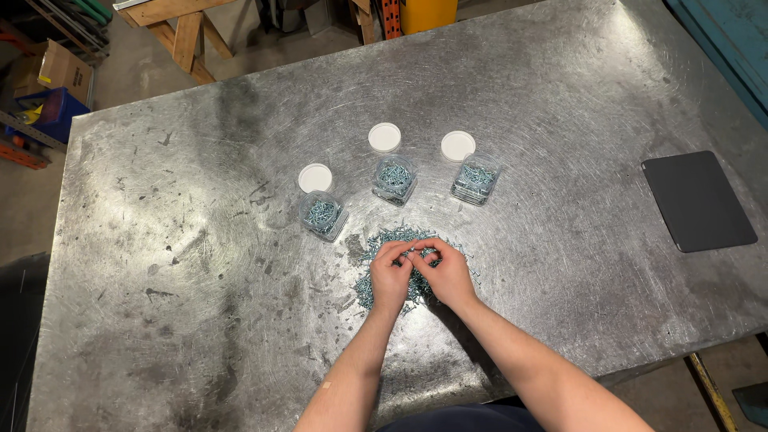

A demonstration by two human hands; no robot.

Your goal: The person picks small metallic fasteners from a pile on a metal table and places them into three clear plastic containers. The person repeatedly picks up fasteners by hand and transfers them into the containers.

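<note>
Where hands [416, 272] meet, screws [376, 288] beneath

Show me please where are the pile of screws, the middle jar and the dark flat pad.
pile of screws [374, 250]: head view, on the upper left part of the heap.
middle jar [394, 179]: head view, on its open top, with screws inside.
dark flat pad [698, 200]: head view, on the middle of its surface.

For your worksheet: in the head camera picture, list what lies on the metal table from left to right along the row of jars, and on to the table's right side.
Left jar of screws → middle jar of screws → right jar of screws → dark flat pad.
</note>
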